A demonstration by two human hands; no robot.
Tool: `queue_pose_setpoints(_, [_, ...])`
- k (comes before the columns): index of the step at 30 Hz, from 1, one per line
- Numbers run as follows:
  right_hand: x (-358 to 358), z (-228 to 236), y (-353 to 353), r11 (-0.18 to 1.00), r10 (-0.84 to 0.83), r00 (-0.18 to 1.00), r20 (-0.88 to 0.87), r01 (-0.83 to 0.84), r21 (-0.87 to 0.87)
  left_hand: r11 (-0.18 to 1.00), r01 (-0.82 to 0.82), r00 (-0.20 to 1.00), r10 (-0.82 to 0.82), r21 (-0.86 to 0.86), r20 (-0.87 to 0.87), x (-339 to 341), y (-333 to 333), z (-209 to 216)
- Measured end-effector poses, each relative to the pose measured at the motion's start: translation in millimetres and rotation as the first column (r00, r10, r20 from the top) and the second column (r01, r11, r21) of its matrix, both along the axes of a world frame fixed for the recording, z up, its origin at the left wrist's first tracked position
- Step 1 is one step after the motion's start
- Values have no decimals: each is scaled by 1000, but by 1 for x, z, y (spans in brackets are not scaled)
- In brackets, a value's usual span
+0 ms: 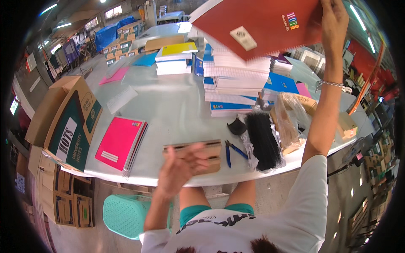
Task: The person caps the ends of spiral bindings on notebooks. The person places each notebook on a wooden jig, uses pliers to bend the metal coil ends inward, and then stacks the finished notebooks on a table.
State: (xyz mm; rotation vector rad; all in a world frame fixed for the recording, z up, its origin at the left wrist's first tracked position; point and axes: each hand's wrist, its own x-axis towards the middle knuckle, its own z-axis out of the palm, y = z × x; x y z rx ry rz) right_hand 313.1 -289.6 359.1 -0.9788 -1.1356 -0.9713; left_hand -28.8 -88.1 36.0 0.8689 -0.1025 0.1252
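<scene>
My right hand (335, 23) is raised at the upper right, its fingers closed on the edge of a large red notebook (270, 31). The notebook is tilted in the air above a tall stack of white-paged notebooks (234, 80). My left hand (181, 166) is over a brown cardboard piece (214, 154) at the table's near edge. Its fingers are apart and slightly blurred, with nothing in them; whether it touches the cardboard I cannot tell. Right of the cardboard lie blue-handled pliers (234, 152) and a bundle of thin black strands (262, 141) in clear plastic.
Pink spiral notebooks (119, 141) lie at the left, beside an open cardboard box (74, 126). A yellow-topped stack (177, 59) stands farther back. Behind the black bundle are a small black object (237, 126) and a plastic-lined carton (291, 122). A mint stool (126, 216) is below the table (168, 105).
</scene>
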Motion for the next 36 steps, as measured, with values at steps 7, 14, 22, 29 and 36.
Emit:
queue_pose_setpoints(7, [-112,-65,59,742,322,941,-102,-317,-591,335,671,690,-607,-661,393,27,-75,6])
queue_pose_setpoints(14, [-36,-155,-16,765,283,809,-516,-515,-388,903,-90,995,96,-420,-8,29,-17,12])
queue_pose_setpoints(22, [-125,-282,19,618,452,430,-781,-783,-73,488,-810,587,678,326,443,27,47,40])
queue_pose_setpoints(29, [-113,-392,26,790,238,466,-852,-604,-109,271,-717,682,462,642,567,46,33,35])
queue_pose_setpoints(36, [-133,-414,26,755,391,336,-857,-649,91,374,-588,801,391,717,453,38,28,31])
